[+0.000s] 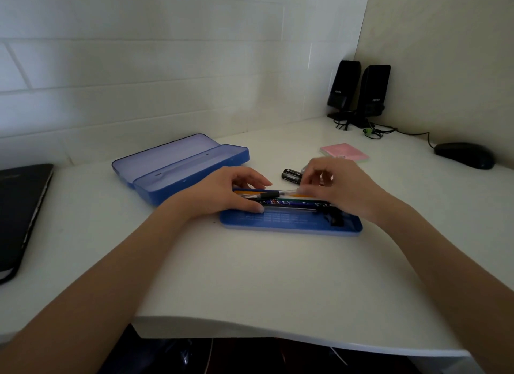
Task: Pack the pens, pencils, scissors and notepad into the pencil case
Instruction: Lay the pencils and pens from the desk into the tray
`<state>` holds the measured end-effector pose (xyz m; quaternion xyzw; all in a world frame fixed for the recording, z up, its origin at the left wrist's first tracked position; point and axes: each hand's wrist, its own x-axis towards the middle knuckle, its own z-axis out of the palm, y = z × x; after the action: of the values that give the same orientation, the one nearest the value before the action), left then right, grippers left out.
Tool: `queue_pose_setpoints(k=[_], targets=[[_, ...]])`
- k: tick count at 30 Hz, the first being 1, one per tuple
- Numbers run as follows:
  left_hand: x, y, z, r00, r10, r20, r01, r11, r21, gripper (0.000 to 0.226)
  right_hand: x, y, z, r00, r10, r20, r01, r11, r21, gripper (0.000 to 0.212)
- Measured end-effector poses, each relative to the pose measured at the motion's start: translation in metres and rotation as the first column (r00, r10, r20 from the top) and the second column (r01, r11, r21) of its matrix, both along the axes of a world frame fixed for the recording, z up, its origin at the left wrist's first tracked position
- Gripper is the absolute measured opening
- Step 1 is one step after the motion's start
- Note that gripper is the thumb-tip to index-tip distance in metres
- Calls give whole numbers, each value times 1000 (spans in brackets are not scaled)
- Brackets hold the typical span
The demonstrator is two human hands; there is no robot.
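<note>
A blue pencil case [180,165] lies open and empty on the white desk, left of centre. In front of it a flat blue tray [289,223] carries a bundle of pens and pencils [289,199]. My left hand [222,192] rests on the left end of the bundle, fingers curled over it. My right hand [342,184] is blurred at the right end, its fingertips pinching a clear pen with a black grip [275,194]. A pink notepad [345,151] lies behind my right hand. No scissors can be made out.
A small black object [291,176] lies between the case and the notepad. Two black speakers [358,91] with cables stand in the back right corner, a black mouse [464,155] further right. A dark laptop [22,215] sits at the left edge.
</note>
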<state>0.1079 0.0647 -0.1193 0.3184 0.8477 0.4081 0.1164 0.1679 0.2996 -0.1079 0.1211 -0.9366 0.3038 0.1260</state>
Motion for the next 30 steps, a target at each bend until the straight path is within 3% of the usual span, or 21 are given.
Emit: queue_pose_setpoints(k=[2,4,9,15,21,26,30], targets=[[0,0,0,1000,-8,15,8,1000,-7,42,-4,7,-1,991,-100,-85,103,994,33,5],[0,-1,0,999,-18,26,18,1000,-10,42,-7,12,-3,980,-160,-118,171,981,91,9],[-1,-1,-1,1000,-21,21,21,1000,-9,41,-9,13,-7,996,-88,-19,90,989,114,13],[-2,-1,0,999,-24,29,25,1000,-11,42,-9,13,-8,995,-101,-24,104,983,151,7],[-4,-6,1,996,-36,83,37,999,-1,47,-4,24,9,981,-177,-85,176,984,-13,6],[-5,-10,2,990,-54,129,55,998,-10,50,4,21,19,997,-77,-11,75,985,-156,9],[-3,-10,3,995,-60,85,66,995,-69,56,6,15,19,999,-41,-1,40,988,-148,5]])
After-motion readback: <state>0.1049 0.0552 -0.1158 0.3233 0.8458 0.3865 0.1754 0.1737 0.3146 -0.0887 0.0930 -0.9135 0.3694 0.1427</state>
